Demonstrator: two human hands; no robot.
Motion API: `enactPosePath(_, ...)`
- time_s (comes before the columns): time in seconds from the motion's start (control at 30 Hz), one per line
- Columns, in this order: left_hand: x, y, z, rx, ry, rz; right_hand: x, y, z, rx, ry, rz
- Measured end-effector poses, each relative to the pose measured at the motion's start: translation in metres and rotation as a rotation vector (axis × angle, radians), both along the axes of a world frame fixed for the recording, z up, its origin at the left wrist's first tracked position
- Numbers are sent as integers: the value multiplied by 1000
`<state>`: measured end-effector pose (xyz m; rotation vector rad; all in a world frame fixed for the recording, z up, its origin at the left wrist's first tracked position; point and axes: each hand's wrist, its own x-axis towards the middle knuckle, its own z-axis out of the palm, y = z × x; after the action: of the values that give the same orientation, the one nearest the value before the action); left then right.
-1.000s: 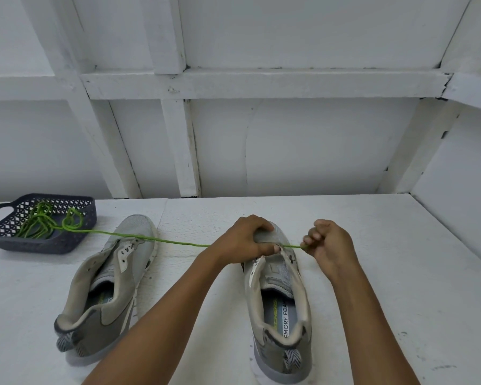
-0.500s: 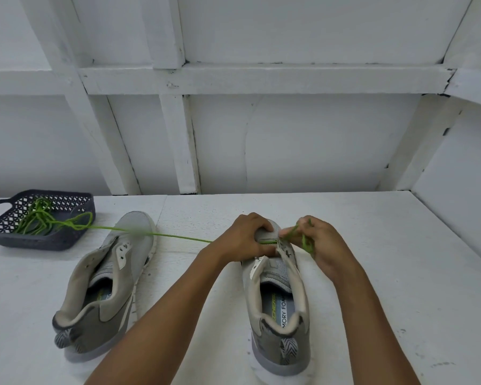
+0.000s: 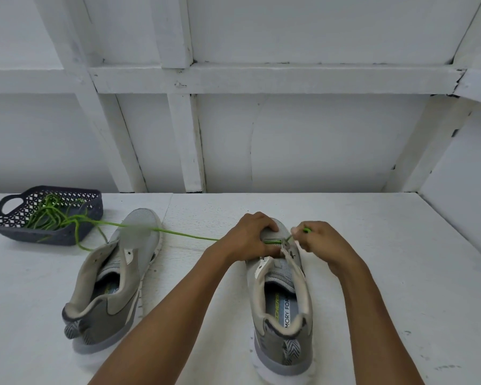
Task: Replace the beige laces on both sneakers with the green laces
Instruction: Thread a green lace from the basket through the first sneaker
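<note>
- Gripping the toe of the right sneaker (image 3: 282, 290) with the left hand (image 3: 250, 237), fingers curled over it.
- Pinching the green lace (image 3: 184, 234) tip in the right hand (image 3: 322, 243), just beside the front eyelets.
- Trailing leftward from there, across the left sneaker (image 3: 114, 276) toe, into the basket (image 3: 9, 220).
- Standing upright on the table (image 3: 372, 273), heels toward the camera: both sneakers.

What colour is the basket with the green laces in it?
Dark slate grey, with diamond-lattice holes; the basket shows best in the head view, far left.
</note>
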<state>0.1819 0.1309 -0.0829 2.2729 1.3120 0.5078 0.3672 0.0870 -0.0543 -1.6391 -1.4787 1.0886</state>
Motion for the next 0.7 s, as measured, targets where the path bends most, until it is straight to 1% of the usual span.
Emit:
enactPosePath(0.07, 0, 1, -1, -1, -5, 1, -4, 3, -1, 3, 307, -87)
enactPosePath(0.13, -1, 1, -1, -1, -7, 3, -6, 4, -4, 3, 543, -150)
enactPosePath(0.17, -1, 1, -1, 4, -9, 3, -6, 4, -5, -1, 635, -177)
enactPosePath(0.2, -1, 1, -1, 7, -9, 1, -6, 5, -8, 2, 679, -212)
enactPosePath(0.23, -1, 1, -1, 12, -11, -2, -5, 6, -10, 18, 672, -250)
enactPosePath(0.27, 0, 1, -2, 11, -11, -4, -5, 7, -13, 36, 611, -285)
enactPosePath(0.3, 0, 0, -2, 11, -12, -5, -5, 7, -15, 48, 499, -299)
enactPosePath(0.33, 0, 0, -2, 10, -13, -5, -5, 7, -16, 52, 347, -286)
enactPosePath(0.37, 0, 0, -2, 10, -14, -4, -5, 6, -16, 44, 177, -238)
enactPosePath(0.43, 0, 0, -1, 17, -12, -3, -5, 4, -15, 15, -131, -70)
enactPosePath(0.5, 0, -1, 0, 18, -3, -4, -7, 3, -12, 2, -332, 42)
enactPosePath(0.57, 0, -2, 1, 19, 8, -9, -7, 4, -7, 15, -407, 56)
enactPosePath(0.7, -10, -4, 19, -50, 57, -15, -12, 5, -5, -13, -418, 85)
